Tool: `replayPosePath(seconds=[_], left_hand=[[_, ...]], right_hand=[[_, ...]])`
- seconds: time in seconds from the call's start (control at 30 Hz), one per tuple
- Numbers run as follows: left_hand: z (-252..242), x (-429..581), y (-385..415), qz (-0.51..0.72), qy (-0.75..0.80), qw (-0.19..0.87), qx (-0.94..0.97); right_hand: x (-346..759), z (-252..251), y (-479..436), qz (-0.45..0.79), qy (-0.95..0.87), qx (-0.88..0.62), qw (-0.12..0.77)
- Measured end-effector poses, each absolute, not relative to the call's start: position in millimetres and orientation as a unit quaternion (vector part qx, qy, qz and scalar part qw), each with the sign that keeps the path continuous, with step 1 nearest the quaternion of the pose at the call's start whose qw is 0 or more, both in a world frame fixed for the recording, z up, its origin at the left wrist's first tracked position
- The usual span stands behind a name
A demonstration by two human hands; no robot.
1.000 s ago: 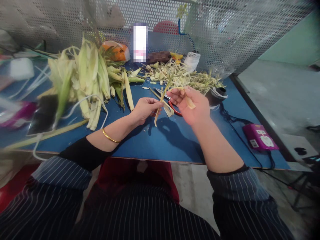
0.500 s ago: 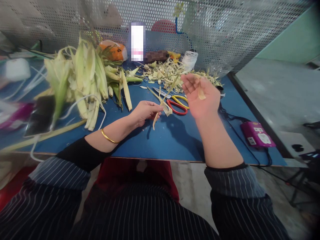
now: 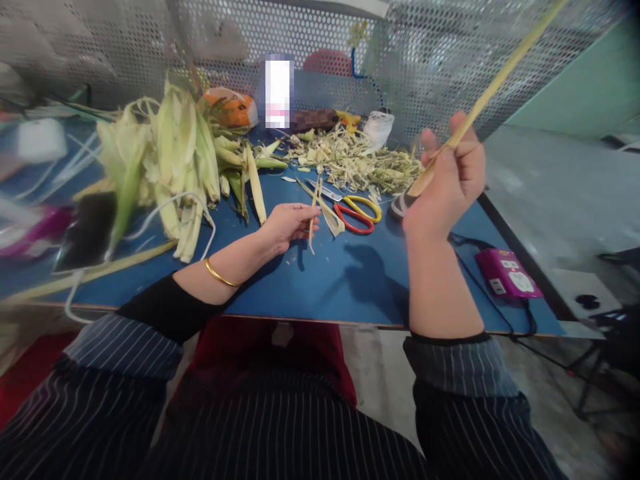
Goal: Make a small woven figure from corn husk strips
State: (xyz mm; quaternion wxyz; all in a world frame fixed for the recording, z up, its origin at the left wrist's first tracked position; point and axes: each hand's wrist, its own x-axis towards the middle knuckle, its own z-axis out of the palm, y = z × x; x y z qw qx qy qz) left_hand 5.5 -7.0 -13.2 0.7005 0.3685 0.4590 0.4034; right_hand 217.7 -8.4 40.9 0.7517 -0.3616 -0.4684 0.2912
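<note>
Between thumb and fingers, my left hand (image 3: 293, 227) pinches a thin husk strip (image 3: 315, 230) low over the blue table. My right hand (image 3: 447, 177), raised at the right, is closed on a long yellowish husk strip (image 3: 493, 87) that slants up toward the top right. A pale piece of husk (image 3: 332, 220) lies just right of my left hand. Beside it rest scissors (image 3: 356, 212) with one red and one yellow handle loop, blades pointing to the upper left.
A bundle of corn husks (image 3: 175, 153) stands at the left by a dark phone (image 3: 85, 230) with a white cable. Husk scraps (image 3: 350, 157) are heaped at the back before a perforated metal panel (image 3: 320, 33). A purple power socket (image 3: 509, 273) sits on the right.
My right hand has moved right and turned, and its long strip now points up to the right. My left hand stays nearly in place, holding a strip; the pale husk piece lies apart from it.
</note>
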Motion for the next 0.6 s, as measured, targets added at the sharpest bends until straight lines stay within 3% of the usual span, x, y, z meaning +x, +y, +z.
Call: replayPosePath(seconds=[0.07,0.27,0.4,0.6], left_hand=[[-11.8,5.6,-7.1,0.433,0.432,0.702,0.364],[-7.5,7.1,-9.7,0.473,0.4,0.705,0.345],[-8.2,7.6,-10.0,0.48,0.389,0.713,0.331],[-10.4,6.6,-9.4,0.482,0.383,0.713,0.335]], right_hand=[[206.5,33.5,-10.9,0.212,-0.488,-0.38,0.757],[162.2,-0.9,-23.6,0.37,-0.576,-0.503,0.528],[149.0,-11.2,-27.3,0.383,-0.585,-0.521,0.489],[144.3,-7.1,-30.6,0.534,-0.54,-0.489,0.428]])
